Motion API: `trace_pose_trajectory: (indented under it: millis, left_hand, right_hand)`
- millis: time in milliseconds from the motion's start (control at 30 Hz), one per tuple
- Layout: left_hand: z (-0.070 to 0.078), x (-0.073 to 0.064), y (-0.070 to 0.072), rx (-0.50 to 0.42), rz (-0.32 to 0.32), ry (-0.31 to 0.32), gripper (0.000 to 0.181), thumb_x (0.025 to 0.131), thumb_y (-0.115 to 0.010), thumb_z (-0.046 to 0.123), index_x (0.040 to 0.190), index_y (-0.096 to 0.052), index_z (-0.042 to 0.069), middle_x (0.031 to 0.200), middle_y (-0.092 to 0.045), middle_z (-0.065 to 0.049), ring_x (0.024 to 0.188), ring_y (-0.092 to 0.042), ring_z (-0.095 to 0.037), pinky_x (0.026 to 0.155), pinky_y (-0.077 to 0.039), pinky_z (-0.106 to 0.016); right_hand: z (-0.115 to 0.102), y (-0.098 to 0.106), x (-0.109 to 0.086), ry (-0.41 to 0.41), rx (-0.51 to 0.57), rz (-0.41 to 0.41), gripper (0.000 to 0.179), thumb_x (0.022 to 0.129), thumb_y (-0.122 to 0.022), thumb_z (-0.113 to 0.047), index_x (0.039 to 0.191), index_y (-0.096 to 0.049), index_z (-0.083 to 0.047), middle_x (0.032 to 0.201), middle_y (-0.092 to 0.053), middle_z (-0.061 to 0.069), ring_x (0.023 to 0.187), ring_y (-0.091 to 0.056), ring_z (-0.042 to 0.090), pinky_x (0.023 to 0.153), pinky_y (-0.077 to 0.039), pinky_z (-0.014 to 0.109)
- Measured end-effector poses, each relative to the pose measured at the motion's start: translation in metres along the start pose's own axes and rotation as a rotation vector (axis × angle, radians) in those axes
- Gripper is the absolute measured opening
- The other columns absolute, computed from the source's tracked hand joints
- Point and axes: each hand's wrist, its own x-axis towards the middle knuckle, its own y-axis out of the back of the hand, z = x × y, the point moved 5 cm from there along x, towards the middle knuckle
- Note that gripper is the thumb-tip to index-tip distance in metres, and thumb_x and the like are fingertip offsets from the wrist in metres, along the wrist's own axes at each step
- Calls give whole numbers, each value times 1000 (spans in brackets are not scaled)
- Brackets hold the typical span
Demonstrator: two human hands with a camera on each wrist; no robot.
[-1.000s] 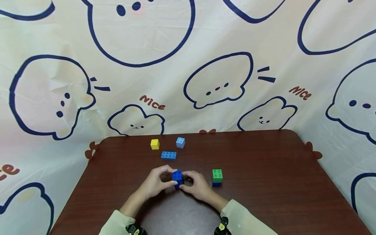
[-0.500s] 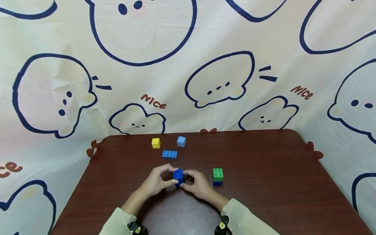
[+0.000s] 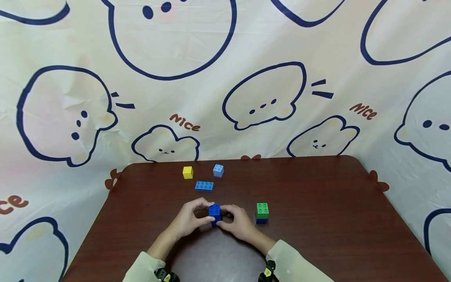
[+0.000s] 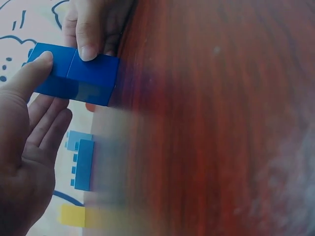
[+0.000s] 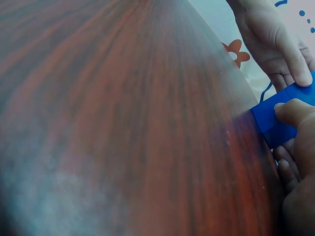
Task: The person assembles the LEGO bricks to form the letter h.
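Two dark blue toy bricks, stacked with studs up, stand upright between both hands at the middle of the table. My left hand (image 3: 188, 220) pinches the upper blue brick (image 4: 60, 60) from the left, thumb on its near face. From the right, my right hand (image 3: 240, 225) pinches the lower blue brick (image 4: 98, 73) the same way, its thumb (image 5: 286, 112) on the near side. A thin seam shows where the bricks meet. Right of the hands stands a second stack, a green brick (image 3: 262, 209) on top of a dark blue brick (image 3: 261, 221).
Behind the hands lie a long blue brick (image 3: 204, 186), a light blue brick (image 3: 218, 170) and a yellow brick (image 3: 188, 172). The brown wooden table (image 3: 317, 196) has rounded far corners. A printed cloth (image 3: 208, 98) hangs along its far side.
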Motion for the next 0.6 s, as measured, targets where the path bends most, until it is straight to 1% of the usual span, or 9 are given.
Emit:
trace_pose_trajectory:
  millis: [100,167,300,467,600]
  left_hand:
    - [0,0,0,2,-1,0,32,87,-81,12,117,-70,11,112,-72,-3,106,-69,-23,95,-55,-42]
    - [-1,1,0,8,0,12,32,86,-82,12,116,-70,13,111,-72,-1,106,-69,-21,95,-55,-40]
    - [-1,2,0,18,-5,19,33,85,-84,12,115,-70,15,109,-71,2,105,-69,-19,96,-55,-40]
    - [1,2,0,13,-7,20,34,85,-83,12,116,-69,14,112,-72,0,103,-68,-19,95,-56,-43]
    - [-1,1,-1,-1,-4,45,34,85,-83,11,115,-68,16,112,-72,1,101,-68,-17,95,-56,-43]
  right_hand:
    - [0,0,-1,-6,8,0,38,88,-81,-16,122,-70,-5,114,-71,6,104,-66,20,89,-56,33]
    - [-1,1,-1,-14,11,-6,39,88,-81,-17,123,-69,-5,115,-71,6,104,-66,20,89,-56,33]
    - [-1,3,0,-33,20,-38,41,89,-80,-18,126,-68,-4,119,-71,8,106,-67,22,90,-56,35]
    - [-2,7,0,-48,11,-121,49,91,-79,-21,134,-64,-3,128,-68,11,114,-65,23,96,-54,38]
    - [-4,10,-2,-57,-9,-209,60,93,-77,-24,144,-55,-2,140,-61,11,125,-60,23,103,-50,41]
